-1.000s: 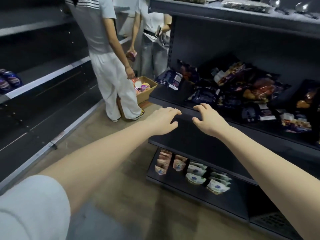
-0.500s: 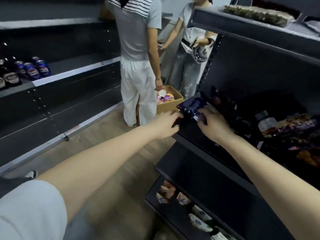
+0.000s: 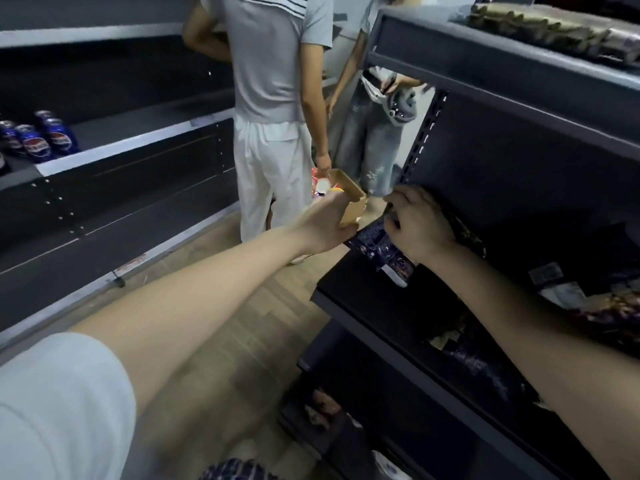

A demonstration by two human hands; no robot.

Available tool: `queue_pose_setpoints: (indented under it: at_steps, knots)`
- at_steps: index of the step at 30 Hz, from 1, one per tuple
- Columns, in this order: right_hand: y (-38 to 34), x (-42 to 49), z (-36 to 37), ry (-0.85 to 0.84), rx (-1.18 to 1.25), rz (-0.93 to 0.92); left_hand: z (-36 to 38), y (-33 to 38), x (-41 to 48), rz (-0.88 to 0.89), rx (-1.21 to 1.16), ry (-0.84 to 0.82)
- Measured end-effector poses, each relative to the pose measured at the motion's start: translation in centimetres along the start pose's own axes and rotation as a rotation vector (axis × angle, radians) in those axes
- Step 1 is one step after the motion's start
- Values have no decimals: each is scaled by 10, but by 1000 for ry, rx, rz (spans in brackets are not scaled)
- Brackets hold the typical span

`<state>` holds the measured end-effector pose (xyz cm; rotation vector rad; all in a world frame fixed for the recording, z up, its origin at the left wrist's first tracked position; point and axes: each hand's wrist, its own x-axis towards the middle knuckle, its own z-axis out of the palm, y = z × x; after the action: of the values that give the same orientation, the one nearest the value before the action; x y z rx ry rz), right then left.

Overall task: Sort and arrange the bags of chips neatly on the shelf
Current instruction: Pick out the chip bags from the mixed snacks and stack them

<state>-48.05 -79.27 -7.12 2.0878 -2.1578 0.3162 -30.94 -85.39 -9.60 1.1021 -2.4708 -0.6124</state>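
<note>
A dark blue-purple chip bag [image 3: 381, 249] lies at the left end of the black middle shelf [image 3: 367, 306]. My right hand [image 3: 420, 223] grips its upper part, fingers curled over the bag's edge. At the bag's left corner my left hand [image 3: 327, 225] holds it, the fingers hidden behind the palm. More dark chip bags [image 3: 609, 313] lie jumbled further right on the same shelf, partly hidden by my right forearm.
Two people [image 3: 273, 98] stand in the aisle just beyond my hands, beside a cardboard box [image 3: 351, 199] of snacks on the floor. Blue cans [image 3: 45, 140] sit on the left shelving. Small packets [image 3: 325, 407] line the bottom shelf; packaged goods [image 3: 540, 29] lie on the top shelf.
My view swung left and closer to the shelf end. Both hands went from hovering open over the shelf edge to holding the dark bag at the shelf's left end.
</note>
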Motion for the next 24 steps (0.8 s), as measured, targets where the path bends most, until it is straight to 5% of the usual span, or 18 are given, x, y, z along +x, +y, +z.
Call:
queue_pose_setpoints:
  at_steps: [9,14,24]
  knots:
    - [16,10,7,-15,-113,189,9,2,40,402,219,-149]
    - [30,2,13,-29,-199,249,20,-11,71,411,244,-258]
    - [64,-40,6,18,-336,307,54,19,79,785,409,-237]
